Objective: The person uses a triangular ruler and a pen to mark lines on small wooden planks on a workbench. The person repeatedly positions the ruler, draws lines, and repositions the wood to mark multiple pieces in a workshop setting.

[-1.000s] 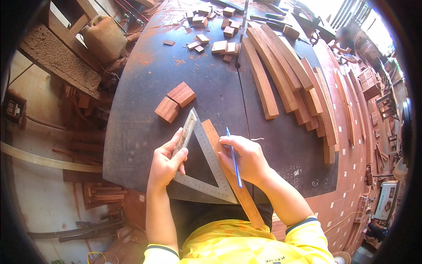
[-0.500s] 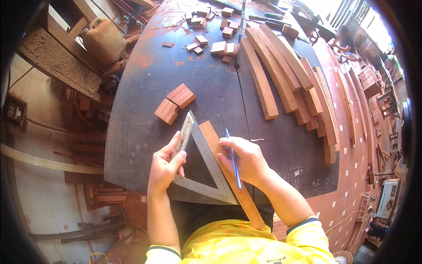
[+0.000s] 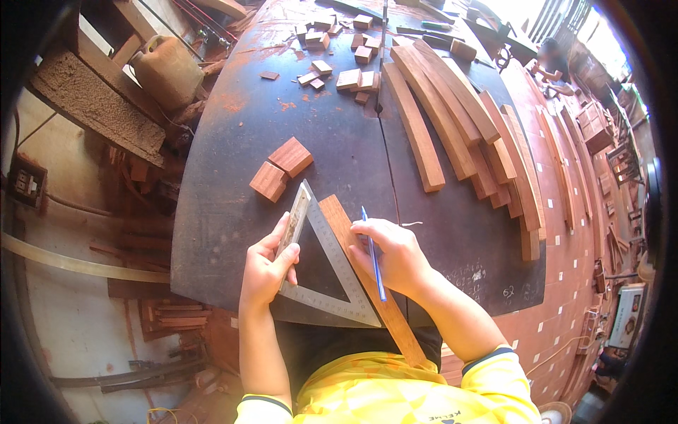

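A metal triangular set square point(image 3: 337, 273) is gripped by its thick stock in my left hand point(image 3: 267, 267), thumb on top. Its long graduated edge runs alongside a narrow wooden strip point(image 3: 388, 319), which reaches from the dark table back toward my yellow shirt. My right hand point(image 3: 393, 256) is closed around a blue pen point(image 3: 374, 258), with the fingers resting at the strip's right side. Part of the strip is hidden under that hand. Just beyond the set square's tip, two reddish wooden blocks point(image 3: 290, 157) lie touching each other on the table.
Several long wooden bars point(image 3: 417, 134) lie in a group on the right of the dark table point(image 3: 219, 233). Small wood offcuts point(image 3: 347, 79) are scattered at its far side. A tan jug point(image 3: 168, 71) stands at the far left. Another person point(image 3: 552, 63) is at the far right.
My hands, the set square, the pen and the strip keep almost the same places. The view has shifted very slightly.
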Tool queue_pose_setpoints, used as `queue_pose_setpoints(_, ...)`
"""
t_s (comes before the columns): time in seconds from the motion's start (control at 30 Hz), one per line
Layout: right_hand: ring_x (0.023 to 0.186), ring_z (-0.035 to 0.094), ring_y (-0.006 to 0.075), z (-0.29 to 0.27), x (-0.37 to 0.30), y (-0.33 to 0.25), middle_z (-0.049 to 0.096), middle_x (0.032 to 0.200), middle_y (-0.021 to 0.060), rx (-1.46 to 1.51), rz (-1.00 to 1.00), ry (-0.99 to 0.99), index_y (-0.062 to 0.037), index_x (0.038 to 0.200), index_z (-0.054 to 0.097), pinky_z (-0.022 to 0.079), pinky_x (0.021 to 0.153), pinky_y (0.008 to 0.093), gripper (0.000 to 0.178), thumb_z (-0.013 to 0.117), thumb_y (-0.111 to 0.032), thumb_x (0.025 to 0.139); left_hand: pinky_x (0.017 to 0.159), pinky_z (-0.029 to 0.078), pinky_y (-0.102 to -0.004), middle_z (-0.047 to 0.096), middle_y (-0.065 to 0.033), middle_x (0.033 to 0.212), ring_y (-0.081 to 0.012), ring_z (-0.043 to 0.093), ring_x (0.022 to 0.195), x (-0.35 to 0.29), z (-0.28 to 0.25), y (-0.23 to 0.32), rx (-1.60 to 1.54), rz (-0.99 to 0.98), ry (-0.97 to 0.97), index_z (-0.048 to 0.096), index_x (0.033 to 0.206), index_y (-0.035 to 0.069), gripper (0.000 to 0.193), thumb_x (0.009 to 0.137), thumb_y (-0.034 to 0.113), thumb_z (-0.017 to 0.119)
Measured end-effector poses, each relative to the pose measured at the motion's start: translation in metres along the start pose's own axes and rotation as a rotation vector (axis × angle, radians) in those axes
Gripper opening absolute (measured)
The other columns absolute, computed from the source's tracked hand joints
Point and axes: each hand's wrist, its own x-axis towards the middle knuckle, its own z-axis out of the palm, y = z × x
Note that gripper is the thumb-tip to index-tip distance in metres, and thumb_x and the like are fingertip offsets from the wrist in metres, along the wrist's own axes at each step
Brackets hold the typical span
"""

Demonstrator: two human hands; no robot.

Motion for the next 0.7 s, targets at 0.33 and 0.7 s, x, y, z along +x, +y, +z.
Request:
queue_pose_setpoints(0.33, 0.091, 0.074, 0.0373, -0.001, 0.000, -0.003, 0.073, 0.102, 0.0199, -0.007, -0.003, 0.023, -0.0024, 0.113, 0.069, 0.060, 0.081, 0.0408, 0.024, 0.077, -0.011, 0.093, 0.048, 0.047, -0.0214, 0.064, -0.0033, 0.081, -0.0069, 0.054, 0.052, 0.000, 0.001, -0.002, -0.001, 0.007, 0.004, 0.050, 0.158, 0.005, 0.062, 0.098, 0.003, 0.068)
queue_pose_setpoints(0.7, 0.080, 0.076, 0.0202, -0.006, 0.011, -0.011, 0.076, 0.090, 0.0145, 0.346, 0.298, 0.104, 0.0005, 0.108, 0.068, 0.059, 0.075, 0.0304, 0.017, 0.074, -0.008, 0.093, 0.049, 0.048, -0.0213, 0.064, -0.0031, 0.082, -0.0067, 0.055, 0.052, 0.000, 0.001, -0.001, 0.003, 0.021, -0.006, 0.051, 0.157, 0.005, 0.061, 0.098, 0.003, 0.068)
